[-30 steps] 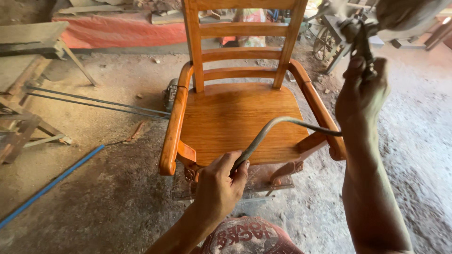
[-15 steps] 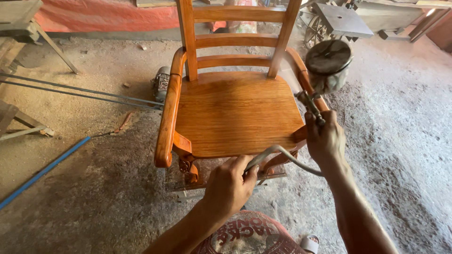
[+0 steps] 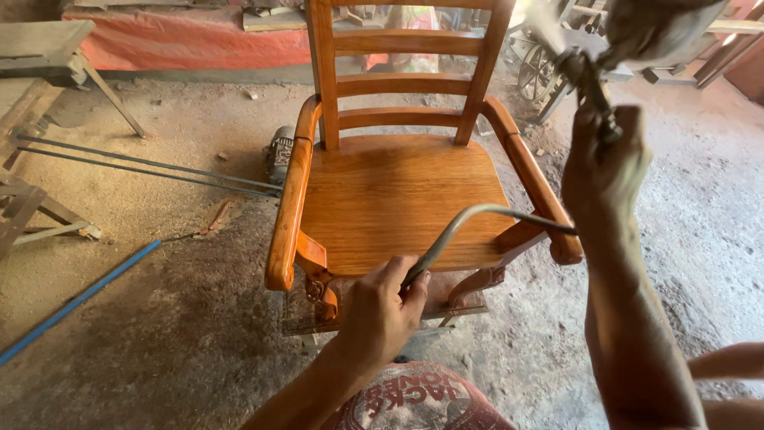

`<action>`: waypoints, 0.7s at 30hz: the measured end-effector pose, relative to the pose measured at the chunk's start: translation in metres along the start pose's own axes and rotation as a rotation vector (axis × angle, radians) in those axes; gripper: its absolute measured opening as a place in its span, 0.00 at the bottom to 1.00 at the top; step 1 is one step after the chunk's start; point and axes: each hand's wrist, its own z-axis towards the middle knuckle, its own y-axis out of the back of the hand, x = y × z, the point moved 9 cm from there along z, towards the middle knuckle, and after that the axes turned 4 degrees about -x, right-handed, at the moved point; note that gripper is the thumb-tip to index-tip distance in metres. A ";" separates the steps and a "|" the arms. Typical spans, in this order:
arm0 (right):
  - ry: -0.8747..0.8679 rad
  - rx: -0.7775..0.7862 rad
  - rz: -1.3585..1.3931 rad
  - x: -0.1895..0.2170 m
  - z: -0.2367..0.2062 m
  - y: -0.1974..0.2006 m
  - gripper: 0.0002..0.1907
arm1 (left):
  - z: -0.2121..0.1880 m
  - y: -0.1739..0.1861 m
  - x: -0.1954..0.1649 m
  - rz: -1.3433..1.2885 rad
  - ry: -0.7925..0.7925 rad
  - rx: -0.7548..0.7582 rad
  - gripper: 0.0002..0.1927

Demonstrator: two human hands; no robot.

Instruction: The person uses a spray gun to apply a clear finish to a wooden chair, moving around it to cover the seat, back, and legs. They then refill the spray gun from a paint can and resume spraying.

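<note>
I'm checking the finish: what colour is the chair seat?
A warm orange-brown with visible wood grain, glossy; the chair seat shows best in the head view.

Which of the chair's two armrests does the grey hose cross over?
The armrest below the raised right hand; the hose passes over its front end. The other armrest is bare.

One wooden armchair (image 3: 398, 191), one hose (image 3: 461, 227), one spray gun (image 3: 637, 32) — and two hands (image 3: 382, 310).

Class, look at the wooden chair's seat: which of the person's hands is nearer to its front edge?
Left. The left hand grips the hose just below the front edge of the chair's seat. The right hand is raised off to the seat's right, holding a spray gun.
</note>
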 end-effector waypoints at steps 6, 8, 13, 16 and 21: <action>0.093 -0.077 0.013 0.003 0.019 0.011 0.15 | -0.001 0.008 -0.009 -0.017 -0.080 -0.039 0.10; -0.020 -0.014 -0.024 -0.005 0.005 0.006 0.15 | -0.004 0.009 -0.010 -0.002 -0.107 -0.068 0.10; -0.284 0.162 -0.115 -0.024 -0.061 -0.006 0.15 | -0.011 0.000 -0.004 0.004 -0.097 -0.062 0.11; -0.392 0.260 -0.239 -0.034 -0.102 -0.011 0.18 | -0.015 -0.021 0.009 0.068 -0.018 0.091 0.11; -0.366 0.298 -0.308 -0.028 -0.136 -0.022 0.24 | -0.021 -0.031 0.007 0.062 -0.131 0.098 0.11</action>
